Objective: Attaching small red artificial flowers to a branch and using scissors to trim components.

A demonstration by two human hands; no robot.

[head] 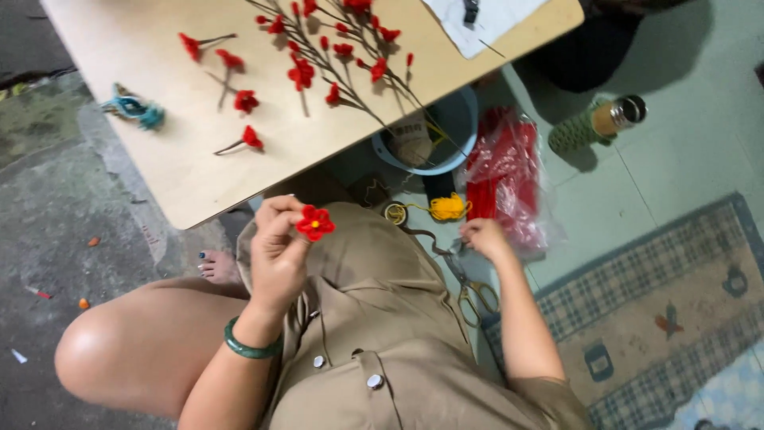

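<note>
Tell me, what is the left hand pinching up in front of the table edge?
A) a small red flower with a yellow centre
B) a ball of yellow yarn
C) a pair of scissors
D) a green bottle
A: the left hand pinches a small red flower with a yellow centre between its fingertips, while the scissors lie down by the right hand.

right hand (483, 237): I can't tell what its fingertips pinch, blurred.
blue bucket (458, 127): at 12 o'clock, mostly hidden under the table (159, 127).
white paper (485, 20): cut off by the top edge.
red bag (505, 179): I see only motion blur.
</note>
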